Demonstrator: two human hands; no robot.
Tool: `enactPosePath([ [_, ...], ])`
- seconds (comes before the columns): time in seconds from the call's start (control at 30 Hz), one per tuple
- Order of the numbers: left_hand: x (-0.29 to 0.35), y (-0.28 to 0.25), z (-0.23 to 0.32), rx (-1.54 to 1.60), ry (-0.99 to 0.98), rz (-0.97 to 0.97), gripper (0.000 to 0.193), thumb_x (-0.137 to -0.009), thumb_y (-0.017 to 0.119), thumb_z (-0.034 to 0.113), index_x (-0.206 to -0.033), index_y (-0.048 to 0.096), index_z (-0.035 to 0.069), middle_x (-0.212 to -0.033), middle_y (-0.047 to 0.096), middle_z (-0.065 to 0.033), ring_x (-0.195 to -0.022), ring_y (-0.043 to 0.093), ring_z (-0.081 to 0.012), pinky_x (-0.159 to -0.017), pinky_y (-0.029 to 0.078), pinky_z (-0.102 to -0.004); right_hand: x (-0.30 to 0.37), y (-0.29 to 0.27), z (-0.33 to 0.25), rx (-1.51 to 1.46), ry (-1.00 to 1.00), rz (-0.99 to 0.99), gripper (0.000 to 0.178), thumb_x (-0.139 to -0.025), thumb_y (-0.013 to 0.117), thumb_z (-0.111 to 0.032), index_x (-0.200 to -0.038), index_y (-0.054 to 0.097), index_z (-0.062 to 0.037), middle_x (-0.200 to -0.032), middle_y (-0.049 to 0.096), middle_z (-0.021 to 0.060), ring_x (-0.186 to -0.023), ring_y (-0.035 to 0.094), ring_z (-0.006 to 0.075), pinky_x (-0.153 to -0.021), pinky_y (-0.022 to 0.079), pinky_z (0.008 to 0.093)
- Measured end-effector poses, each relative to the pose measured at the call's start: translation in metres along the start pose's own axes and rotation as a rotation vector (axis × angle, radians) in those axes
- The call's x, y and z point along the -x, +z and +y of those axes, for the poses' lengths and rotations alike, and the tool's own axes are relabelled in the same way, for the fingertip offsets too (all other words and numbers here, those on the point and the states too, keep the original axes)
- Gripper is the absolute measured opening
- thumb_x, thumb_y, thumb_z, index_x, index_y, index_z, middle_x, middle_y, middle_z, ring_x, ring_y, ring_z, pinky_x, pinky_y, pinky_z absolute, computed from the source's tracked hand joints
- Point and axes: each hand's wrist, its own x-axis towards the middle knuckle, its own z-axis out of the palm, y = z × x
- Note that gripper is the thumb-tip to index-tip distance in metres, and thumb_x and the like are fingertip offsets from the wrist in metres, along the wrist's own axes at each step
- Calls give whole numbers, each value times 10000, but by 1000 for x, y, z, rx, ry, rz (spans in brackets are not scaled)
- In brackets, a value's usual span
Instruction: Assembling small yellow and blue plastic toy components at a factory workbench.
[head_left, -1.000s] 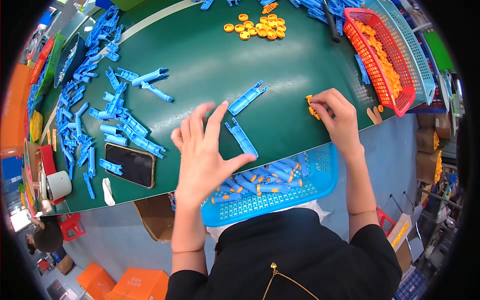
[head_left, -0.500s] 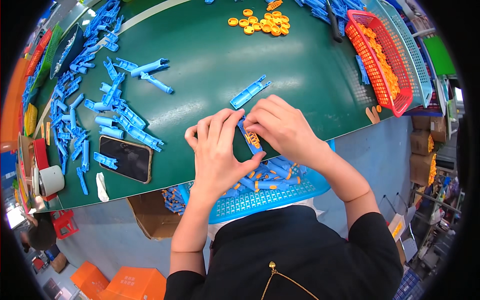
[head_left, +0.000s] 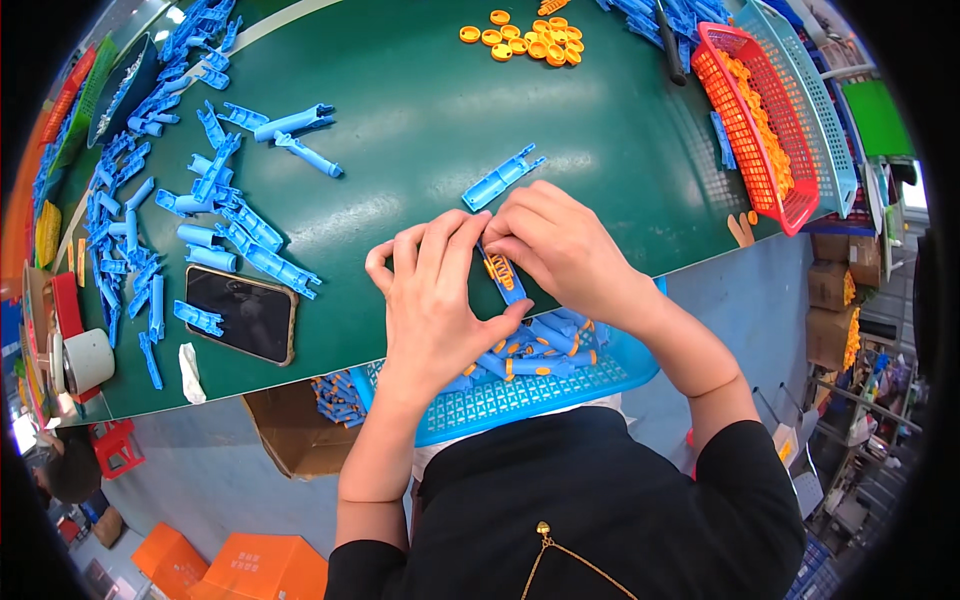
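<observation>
Over the front edge of the green table, a blue plastic half-shell (head_left: 515,293) lies tilted between my hands, its open side up. An orange zigzag plastic piece (head_left: 500,268) sits inside it. My left hand (head_left: 428,295) grips the shell, thumb at the near end and fingertips at the far end. The fingers of my right hand (head_left: 562,245) are pinched together over its far end; what they hold is hidden. Just beyond lies another blue half-shell (head_left: 500,180). Below my hands, a light-blue basket (head_left: 540,392) holds several blue pieces with orange ends.
Many blue shells (head_left: 262,240) lie across the table's left side, one on a phone (head_left: 243,315). Orange round caps (head_left: 540,47) are grouped at the far side. A red basket (head_left: 735,110) of orange parts stands right, near a black-handled tool (head_left: 672,55). A cardboard box (head_left: 290,430) sits below.
The view has shifted slightly. My right fingers have closed in a little over the shell's far end, while my left hand keeps its grip.
</observation>
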Motion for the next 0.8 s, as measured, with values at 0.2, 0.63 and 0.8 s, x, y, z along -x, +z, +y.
enactPosePath([
  [0.2,-2,-1,0,8,0,-8,796,-495,865,281,-1197,553,69,-1187,544,-67,-1112,480,-260,-967,263,-422,1,4,0,49,-22,-11,146,-751,686,-17,-875,612,-35,-847,593,71,-798,569,261,-668,490,353],
  [0.63,0,-19,17,-1,133,117,497,-651,831,273,-1066,627,91,-1012,537,-78,-1019,510,-254,-895,371,-421,25,-21,-12,-394,313,-262,255,-874,631,-200,-1015,641,12,-881,656,155,-765,645,284,-649,495,380],
  [0.8,-5,-37,7,350,-67,-454,203,-809,733,135,-891,571,43,-742,539,-45,-694,545,-180,-629,449,-301,-3,-48,-9,-308,76,-605,231,-815,704,-246,-896,681,-31,-743,624,102,-684,613,283,-620,483,378],
])
